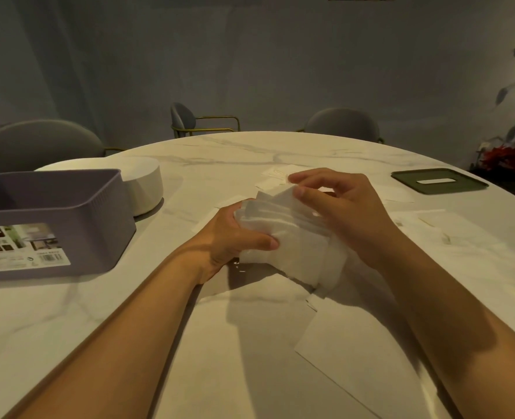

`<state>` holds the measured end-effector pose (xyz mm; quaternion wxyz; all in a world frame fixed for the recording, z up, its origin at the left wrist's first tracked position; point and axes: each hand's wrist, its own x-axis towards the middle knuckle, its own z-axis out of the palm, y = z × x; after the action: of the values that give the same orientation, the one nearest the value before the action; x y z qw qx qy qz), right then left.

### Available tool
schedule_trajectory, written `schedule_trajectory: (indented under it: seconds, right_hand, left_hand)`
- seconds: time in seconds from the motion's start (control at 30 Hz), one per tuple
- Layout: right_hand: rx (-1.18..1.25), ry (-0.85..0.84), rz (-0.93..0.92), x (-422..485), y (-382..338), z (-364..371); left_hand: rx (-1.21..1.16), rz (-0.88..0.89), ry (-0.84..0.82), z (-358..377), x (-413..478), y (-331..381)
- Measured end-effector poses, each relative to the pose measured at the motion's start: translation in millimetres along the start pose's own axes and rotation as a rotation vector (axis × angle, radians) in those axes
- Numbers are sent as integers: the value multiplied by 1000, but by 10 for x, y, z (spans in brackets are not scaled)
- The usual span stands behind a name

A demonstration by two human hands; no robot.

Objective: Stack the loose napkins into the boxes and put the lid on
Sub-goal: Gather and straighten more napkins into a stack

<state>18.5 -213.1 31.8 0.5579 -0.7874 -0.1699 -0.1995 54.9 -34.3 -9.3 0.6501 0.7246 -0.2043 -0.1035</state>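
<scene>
Nearest in, loose napkins (340,343) lie flat on the bench (53,322) under the forearms. Just beyond them is the napkin stack (283,234), held between both hands. The left hand (232,234) grips its left side, thumb across the top. The right hand (340,204) pinches the far corner with curled fingers. The purple box (68,207) stands open, well left of the left hand. The green slotted lid (439,180) lies well right of the right hand.
</scene>
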Motion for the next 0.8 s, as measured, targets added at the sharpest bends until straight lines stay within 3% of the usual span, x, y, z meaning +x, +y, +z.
schedule_trajectory:
  seconds: [0.17, 0.3, 0.37, 0.47, 0.6, 0.7, 0.8]
  right_hand:
    - [-7, 144, 62, 31, -18, -52]
    - [-17, -16, 132, 6, -38, -104]
    - [-20, -19, 144, -3, -61, -120]
    - [95, 191, 225, 19, -57, -187]
    - [225, 611, 524, 151, 46, -385]
    - [346, 770, 769, 222, 56, -495]
    - [434, 745, 799, 169, 118, -488]
  left_hand:
    - [-5, -8, 6, 4, 3, -10]
    - [12, 3, -1, 20, -5, 12]
    - [11, 12, 5, 34, -13, 20]
    - [-8, 11, 18, 42, -19, 18]
    - [-16, -5, 58, 49, -21, -1]
    - [-33, -17, 101, 44, -26, 24]
    - [-176, -21, 17, 8, -33, 52]
